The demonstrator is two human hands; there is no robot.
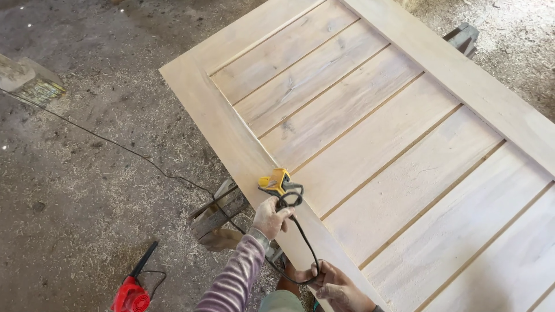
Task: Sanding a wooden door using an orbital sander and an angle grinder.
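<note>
On the sawdust floor (75,190) lies a red blower (132,294); both hands' fingers grasp the sander's black cord (300,231).

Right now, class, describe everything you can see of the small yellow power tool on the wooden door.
The yellow power tool is small, with a yellow body and black parts. It rests on the near frame rail of the pale wooden door. A black cord loops from its rear. The left hand grips it from behind; the right hand holds the cord lower down. Its working face is hidden.
</note>
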